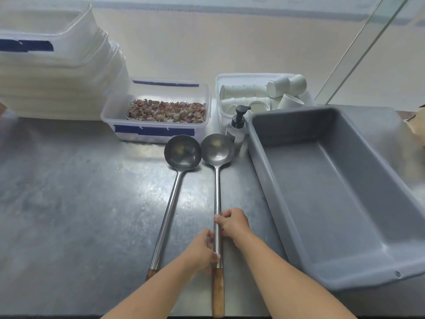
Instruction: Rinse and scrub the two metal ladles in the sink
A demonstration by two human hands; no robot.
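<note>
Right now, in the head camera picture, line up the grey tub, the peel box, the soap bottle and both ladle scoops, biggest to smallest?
1. Grey plastic tub
2. Clear plastic box of reddish peels
3. Left metal ladle scoop and right metal ladle scoop: alike
4. Clear soap bottle with black pump

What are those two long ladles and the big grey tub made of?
The left ladle and right ladle look like steel, dull grey with soft glints, with brown wood-like handle ends. The grey tub seems moulded plastic: matte, rounded corners, thick rim.
</note>
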